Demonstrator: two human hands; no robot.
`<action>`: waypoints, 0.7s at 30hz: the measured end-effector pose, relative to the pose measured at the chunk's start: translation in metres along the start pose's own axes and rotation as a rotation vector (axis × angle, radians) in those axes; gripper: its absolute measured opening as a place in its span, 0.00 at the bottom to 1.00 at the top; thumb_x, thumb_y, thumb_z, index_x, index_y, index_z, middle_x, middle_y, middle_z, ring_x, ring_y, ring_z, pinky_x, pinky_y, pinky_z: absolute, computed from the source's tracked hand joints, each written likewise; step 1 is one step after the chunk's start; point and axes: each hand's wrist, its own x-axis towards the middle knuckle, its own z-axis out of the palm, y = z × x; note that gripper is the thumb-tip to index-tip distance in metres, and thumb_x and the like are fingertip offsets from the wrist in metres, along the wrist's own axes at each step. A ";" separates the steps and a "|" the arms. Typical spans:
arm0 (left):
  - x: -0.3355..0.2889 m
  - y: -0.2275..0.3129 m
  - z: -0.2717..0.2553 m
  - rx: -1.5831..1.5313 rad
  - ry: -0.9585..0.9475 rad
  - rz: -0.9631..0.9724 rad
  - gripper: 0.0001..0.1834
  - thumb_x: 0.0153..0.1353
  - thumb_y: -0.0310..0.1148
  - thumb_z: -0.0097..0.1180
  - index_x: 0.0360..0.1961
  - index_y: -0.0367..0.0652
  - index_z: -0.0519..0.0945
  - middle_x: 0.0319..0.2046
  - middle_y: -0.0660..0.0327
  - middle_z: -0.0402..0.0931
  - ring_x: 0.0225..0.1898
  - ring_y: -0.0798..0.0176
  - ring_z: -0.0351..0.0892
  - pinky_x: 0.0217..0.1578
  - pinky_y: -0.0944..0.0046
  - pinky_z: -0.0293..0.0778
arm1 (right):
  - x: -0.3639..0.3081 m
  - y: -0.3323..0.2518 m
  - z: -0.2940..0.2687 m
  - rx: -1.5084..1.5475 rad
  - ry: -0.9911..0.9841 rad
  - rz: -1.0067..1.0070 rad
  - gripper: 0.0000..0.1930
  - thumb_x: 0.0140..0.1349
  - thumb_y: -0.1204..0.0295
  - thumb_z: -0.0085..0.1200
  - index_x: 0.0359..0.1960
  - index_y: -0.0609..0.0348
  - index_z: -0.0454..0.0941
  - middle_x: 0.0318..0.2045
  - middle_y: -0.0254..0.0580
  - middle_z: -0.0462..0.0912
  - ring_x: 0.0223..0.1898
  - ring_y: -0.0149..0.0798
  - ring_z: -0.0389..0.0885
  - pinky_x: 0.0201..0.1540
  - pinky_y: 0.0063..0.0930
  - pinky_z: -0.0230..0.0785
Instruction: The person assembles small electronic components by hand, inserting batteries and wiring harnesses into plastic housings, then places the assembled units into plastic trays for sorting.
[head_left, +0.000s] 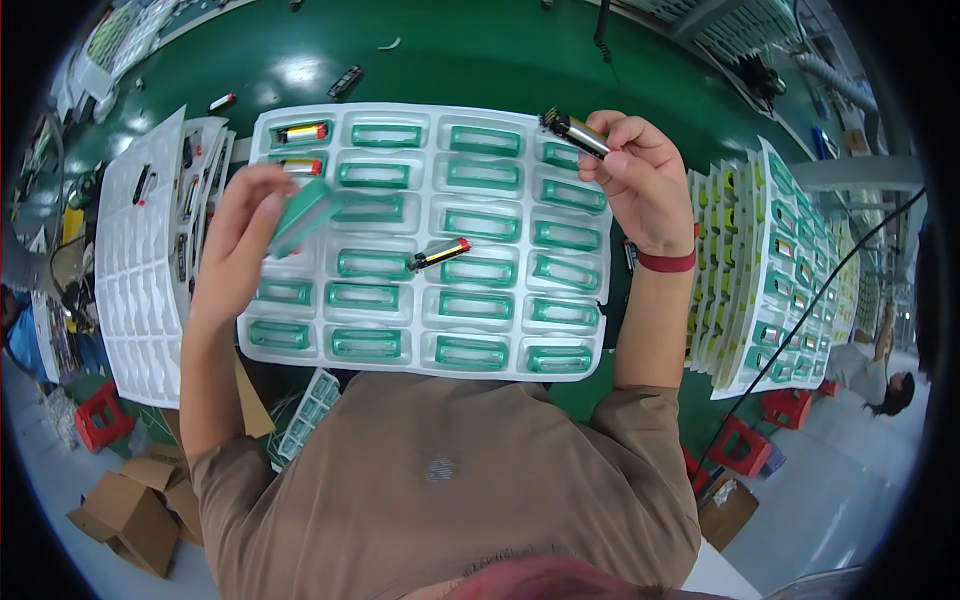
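Note:
A white moulded tray (425,110) lies before me, its pockets holding rows of green translucent rectangular cases. My left hand (240,235) pinches one such green case (303,217), tilted and slightly blurred, above the tray's left side. Over the far right corner, my right hand (645,175) grips a battery-like cylinder assembly (580,135) between thumb and fingers; its black end points to the far left. Another cylinder assembly (440,254), with a red tip, lies slantwise on the tray's middle. Two more (303,132) sit in cases at the far left.
Stacked white trays (140,260) lean at the left; another stack (770,270) with filled green cases stands at the right. Loose cylinder assemblies (345,80) lie on the green table (460,50). A black cable (800,310) crosses the right side. Cardboard boxes (130,515) and red stools are on the floor.

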 end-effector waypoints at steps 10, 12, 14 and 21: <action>0.044 0.022 0.065 -0.932 -0.201 -0.310 0.23 0.77 0.47 0.51 0.54 0.37 0.82 0.54 0.58 0.80 0.46 0.70 0.73 0.45 0.63 0.76 | -0.002 0.003 0.066 -0.785 -0.080 -0.508 0.11 0.54 0.88 0.65 0.38 0.65 0.82 0.44 0.48 0.84 0.41 0.38 0.85 0.47 0.30 0.80; 0.045 0.030 0.068 -0.885 -0.178 -0.309 0.24 0.77 0.48 0.49 0.55 0.37 0.81 0.54 0.57 0.80 0.44 0.70 0.74 0.43 0.65 0.76 | -0.001 0.001 0.074 -0.875 -0.115 -0.552 0.11 0.53 0.88 0.67 0.38 0.64 0.83 0.43 0.47 0.86 0.40 0.40 0.85 0.46 0.30 0.79; 0.046 0.029 0.071 -0.765 -0.155 -0.260 0.26 0.78 0.49 0.47 0.56 0.35 0.81 0.53 0.56 0.81 0.41 0.67 0.75 0.42 0.67 0.76 | 0.003 0.002 0.081 -0.976 -0.147 -0.617 0.12 0.51 0.86 0.68 0.37 0.62 0.84 0.42 0.44 0.88 0.38 0.42 0.86 0.43 0.29 0.78; 0.047 0.025 0.081 -0.805 -0.228 -0.173 0.30 0.80 0.50 0.41 0.61 0.31 0.77 0.51 0.56 0.81 0.46 0.65 0.77 0.46 0.60 0.77 | 0.012 0.025 0.096 -1.138 -0.225 -0.713 0.13 0.52 0.85 0.66 0.40 0.63 0.84 0.44 0.45 0.87 0.39 0.44 0.86 0.40 0.30 0.79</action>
